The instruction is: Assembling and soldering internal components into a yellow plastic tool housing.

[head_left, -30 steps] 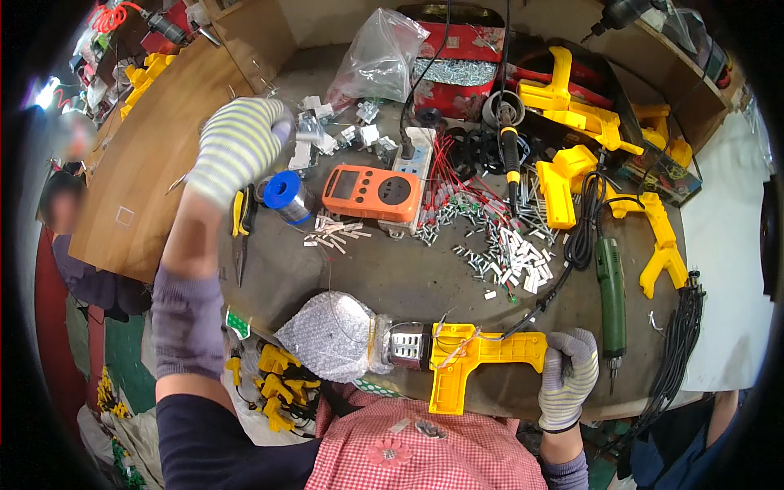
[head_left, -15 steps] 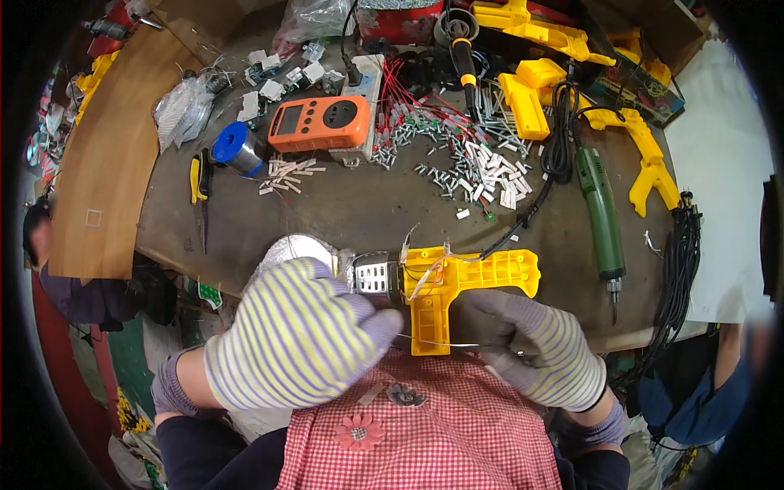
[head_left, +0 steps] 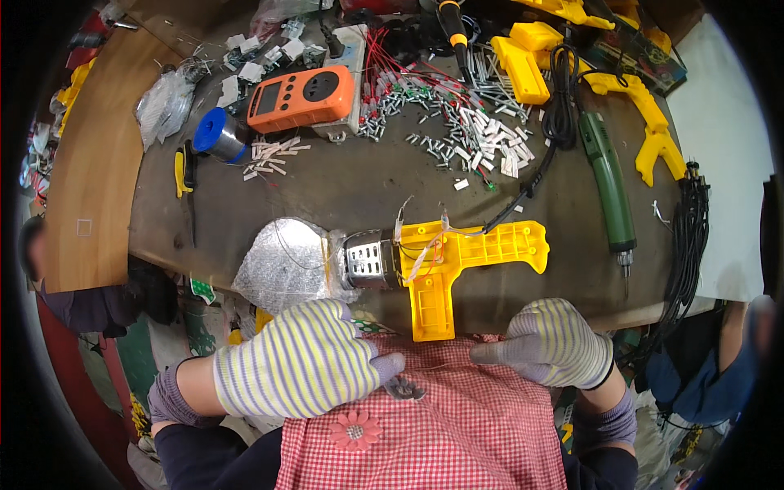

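Note:
A yellow T-shaped plastic housing half (head_left: 433, 278) lies open on the table edge, thin wires running inside it. Joined to its left end is a perforated metal sleeve (head_left: 369, 260), beside a round piece wrapped in silvery film (head_left: 282, 265). My left hand (head_left: 298, 359), in a striped glove, is closed below the wrapped piece, thumb pointing right. My right hand (head_left: 559, 345), gloved alike, is closed to the right of the housing's lower arm, thumb pointing left. Both hover over the red checked apron (head_left: 457, 408), apart from the housing. Whatever their fingers hold is hidden or too fine to see.
Behind lie an orange meter (head_left: 300, 100), a blue solder spool (head_left: 220, 135), yellow-handled pliers (head_left: 184, 175), screws and white sleeves (head_left: 494, 139). A green electric screwdriver (head_left: 606, 184) and black cables (head_left: 690, 237) lie right. A black cord (head_left: 531, 192) runs to the housing.
Both hands have drawn back toward the apron, off the housing and wrapped piece, uncovering them. The thin silvery strand between the hands no longer shows clearly. The view has shifted slightly.

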`<action>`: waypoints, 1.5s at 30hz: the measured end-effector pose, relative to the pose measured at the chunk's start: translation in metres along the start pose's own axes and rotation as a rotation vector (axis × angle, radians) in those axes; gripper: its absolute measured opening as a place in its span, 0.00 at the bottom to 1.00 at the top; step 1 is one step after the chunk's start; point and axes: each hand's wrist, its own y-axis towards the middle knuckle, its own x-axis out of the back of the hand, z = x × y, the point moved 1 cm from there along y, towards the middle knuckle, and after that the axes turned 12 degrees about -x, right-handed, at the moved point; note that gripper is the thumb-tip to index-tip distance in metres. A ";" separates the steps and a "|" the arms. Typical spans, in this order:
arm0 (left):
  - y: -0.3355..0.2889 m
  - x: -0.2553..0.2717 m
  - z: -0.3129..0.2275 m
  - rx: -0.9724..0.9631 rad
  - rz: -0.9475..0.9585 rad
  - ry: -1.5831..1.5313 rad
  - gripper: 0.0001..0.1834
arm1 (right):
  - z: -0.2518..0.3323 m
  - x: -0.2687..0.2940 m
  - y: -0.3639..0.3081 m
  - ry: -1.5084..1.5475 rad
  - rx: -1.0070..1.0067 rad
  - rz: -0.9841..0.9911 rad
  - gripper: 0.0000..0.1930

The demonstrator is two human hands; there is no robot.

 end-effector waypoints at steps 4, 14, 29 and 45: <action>-0.002 0.000 0.010 0.043 -0.049 -0.080 0.14 | 0.007 0.011 -0.004 -0.041 -0.033 -0.019 0.14; -0.019 -0.042 0.050 0.450 -0.407 0.118 0.47 | -0.012 0.012 -0.022 0.140 -0.366 -0.345 0.13; 0.002 -0.068 0.009 0.151 -0.292 0.068 0.23 | 0.018 0.016 0.004 0.125 -0.483 -0.422 0.08; 0.001 -0.071 0.014 0.122 -0.328 0.027 0.20 | 0.011 0.032 0.017 0.325 -0.542 -0.291 0.07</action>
